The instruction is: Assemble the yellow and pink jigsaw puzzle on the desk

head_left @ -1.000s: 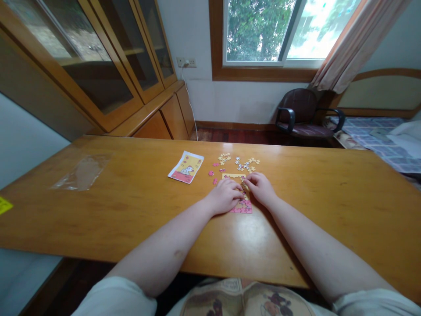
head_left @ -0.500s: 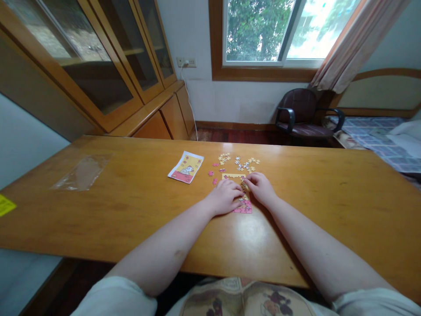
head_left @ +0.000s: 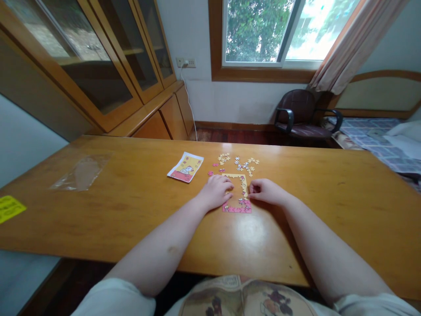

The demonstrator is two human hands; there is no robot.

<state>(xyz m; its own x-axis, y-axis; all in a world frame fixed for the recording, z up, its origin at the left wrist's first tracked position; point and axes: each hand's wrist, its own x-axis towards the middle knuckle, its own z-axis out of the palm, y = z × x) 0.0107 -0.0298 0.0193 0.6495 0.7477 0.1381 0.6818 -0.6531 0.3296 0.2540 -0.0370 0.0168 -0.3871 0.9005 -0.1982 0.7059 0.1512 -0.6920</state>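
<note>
A partly joined puzzle border (head_left: 237,210), pink at the near edge and yellow at the far and right sides, lies on the wooden table. My left hand (head_left: 217,192) rests over its left side, fingers apart and slightly curled. My right hand (head_left: 267,192) is at the border's right edge, thumb and index finger close together at the yellow side; whether a piece is between them is too small to tell. Beyond the border lie loose yellow pieces (head_left: 224,158), white patterned pieces (head_left: 243,166) and a few pink pieces (head_left: 215,164).
Left of the puzzle lies a picture card (head_left: 186,167). A clear plastic bag (head_left: 82,172) and a yellow label (head_left: 10,208) are farther left on the table (head_left: 131,193). Beyond the table stand a chair (head_left: 297,114) and a glass-door cabinet (head_left: 141,96).
My left hand has moved left, uncovering the middle of the border. My right hand has shifted right and nearer, from the border's upper right to its right edge.
</note>
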